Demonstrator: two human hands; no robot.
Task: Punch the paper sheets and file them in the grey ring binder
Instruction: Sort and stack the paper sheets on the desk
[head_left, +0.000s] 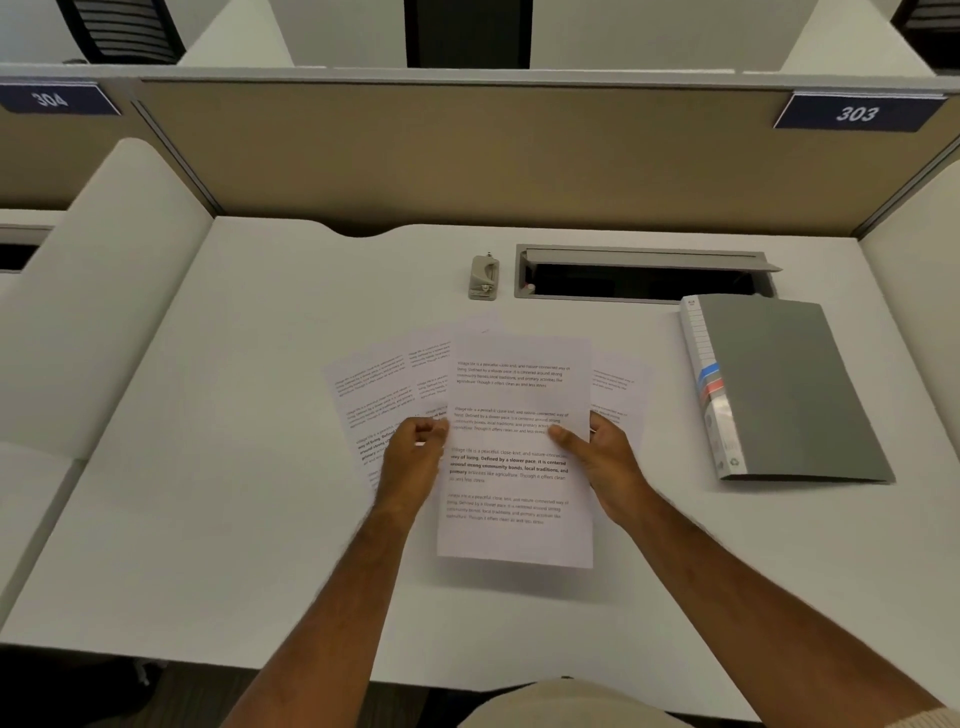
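Left hand (413, 457) pinches left edge of top paper sheet (514, 467), desk (208, 415) centre; right hand (605, 454) grips right edge. Other sheets (374, 384) fanned beneath. Hole punch (484, 278) at 12 o'clock. Grey ring binder (789, 384) closed, 3 o'clock.

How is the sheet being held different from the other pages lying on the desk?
The top sheet is pinched at its side edges by the left hand and right hand and sits squarely facing the person; the other sheets lie fanned out, untouched and angled beneath it. The top sheet shows fully; those are partly covered. All are white pages with printed paragraphs.
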